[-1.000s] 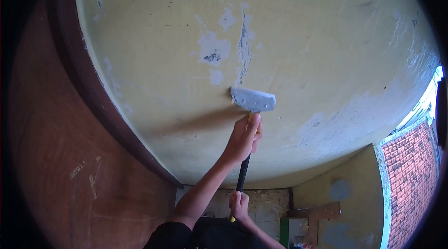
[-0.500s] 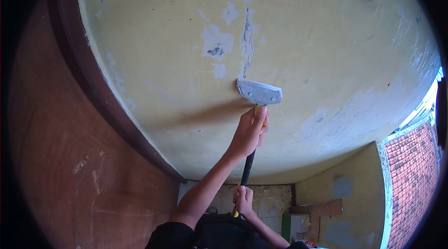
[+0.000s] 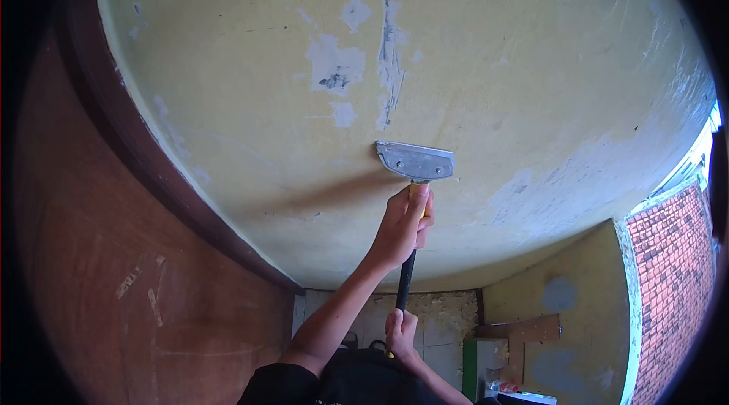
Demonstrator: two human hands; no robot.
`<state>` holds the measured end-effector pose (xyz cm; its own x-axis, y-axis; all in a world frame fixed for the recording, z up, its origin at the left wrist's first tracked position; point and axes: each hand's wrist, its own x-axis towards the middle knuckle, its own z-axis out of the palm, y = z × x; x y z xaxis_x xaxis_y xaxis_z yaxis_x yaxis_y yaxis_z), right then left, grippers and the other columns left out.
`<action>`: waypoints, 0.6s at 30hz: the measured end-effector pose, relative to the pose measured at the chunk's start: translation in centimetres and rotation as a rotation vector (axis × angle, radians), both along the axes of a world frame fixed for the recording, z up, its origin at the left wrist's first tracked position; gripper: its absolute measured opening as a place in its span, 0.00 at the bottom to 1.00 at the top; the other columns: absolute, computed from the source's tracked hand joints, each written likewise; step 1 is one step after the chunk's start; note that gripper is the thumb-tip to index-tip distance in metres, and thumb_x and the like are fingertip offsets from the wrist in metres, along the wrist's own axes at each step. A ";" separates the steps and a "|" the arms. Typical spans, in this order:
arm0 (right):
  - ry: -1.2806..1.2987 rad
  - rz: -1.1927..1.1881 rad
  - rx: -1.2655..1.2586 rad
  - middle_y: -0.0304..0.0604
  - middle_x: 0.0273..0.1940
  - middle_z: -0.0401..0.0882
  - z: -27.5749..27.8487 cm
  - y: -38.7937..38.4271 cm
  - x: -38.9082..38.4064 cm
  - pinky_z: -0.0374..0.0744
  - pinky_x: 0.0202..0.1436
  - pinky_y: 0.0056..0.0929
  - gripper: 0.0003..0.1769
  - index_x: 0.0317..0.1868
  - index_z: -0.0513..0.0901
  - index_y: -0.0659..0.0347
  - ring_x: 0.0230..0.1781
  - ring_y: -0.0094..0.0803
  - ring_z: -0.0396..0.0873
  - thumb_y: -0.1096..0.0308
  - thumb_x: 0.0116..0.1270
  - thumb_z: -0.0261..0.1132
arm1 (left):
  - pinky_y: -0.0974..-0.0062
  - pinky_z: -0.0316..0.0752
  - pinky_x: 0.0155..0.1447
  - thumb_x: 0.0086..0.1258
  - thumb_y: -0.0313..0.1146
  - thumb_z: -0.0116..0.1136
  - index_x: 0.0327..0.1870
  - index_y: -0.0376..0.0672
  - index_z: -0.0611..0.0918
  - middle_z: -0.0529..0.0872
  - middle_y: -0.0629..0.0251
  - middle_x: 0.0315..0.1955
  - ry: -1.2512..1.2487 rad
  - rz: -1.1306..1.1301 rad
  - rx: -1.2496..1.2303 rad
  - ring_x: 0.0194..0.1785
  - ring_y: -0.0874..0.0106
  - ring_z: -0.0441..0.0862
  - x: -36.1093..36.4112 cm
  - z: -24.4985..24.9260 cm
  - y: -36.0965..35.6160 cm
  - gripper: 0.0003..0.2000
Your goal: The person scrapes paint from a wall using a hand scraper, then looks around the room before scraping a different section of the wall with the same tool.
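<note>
A long-handled wall scraper (image 3: 415, 161) with a wide metal blade is held in front of the yellowish painted wall (image 3: 486, 101). My left hand (image 3: 404, 226) is wrapped round the yellow neck of its handle, just below the blade head, thumb pointing up along it. Lower down, near my body, my right hand (image 3: 402, 331) grips the bottom end of the black shaft. The blade edge sits close to the wall, just below a vertical strip of bared plaster (image 3: 391, 63). To the left of that strip are pale patches (image 3: 335, 64) where paint is gone.
A brown wooden panel (image 3: 83, 253) with a dark trim borders the wall on the left. Paint flakes litter the floor (image 3: 448, 314) below. At lower right stand a green-and-white box (image 3: 478, 367) and brown boards (image 3: 524, 329). Beyond an opening lies a tiled roof (image 3: 672, 276).
The scraper and both hands have moved slightly down, so the blade is now lower than the end of the bared strip. The view has shifted a little; both grips are unchanged.
</note>
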<state>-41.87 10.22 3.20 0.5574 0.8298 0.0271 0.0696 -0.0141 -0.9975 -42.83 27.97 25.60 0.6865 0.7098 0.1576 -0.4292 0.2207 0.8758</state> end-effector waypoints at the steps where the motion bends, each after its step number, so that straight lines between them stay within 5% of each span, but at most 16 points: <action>1: -0.010 -0.002 0.003 0.29 0.14 0.60 -0.3 0.0 0.1 0.56 0.15 0.22 0.31 0.19 0.63 0.57 0.13 0.16 0.59 0.47 0.79 0.49 | 0.84 0.50 0.17 0.79 0.56 0.42 0.34 0.47 0.68 0.62 0.76 0.16 -0.002 0.006 0.000 0.13 0.86 0.54 0.1 0.0 0.0 0.21; 18: -0.111 -0.002 0.004 0.30 0.13 0.61 1.9 0.4 0.8 0.57 0.16 0.24 0.32 0.18 0.64 0.58 0.13 0.18 0.59 0.46 0.78 0.49 | 0.84 0.51 0.17 0.80 0.54 0.41 0.33 0.47 0.68 0.62 0.76 0.16 -0.018 0.013 -0.025 0.13 0.86 0.54 0.0 1.6 0.4 0.20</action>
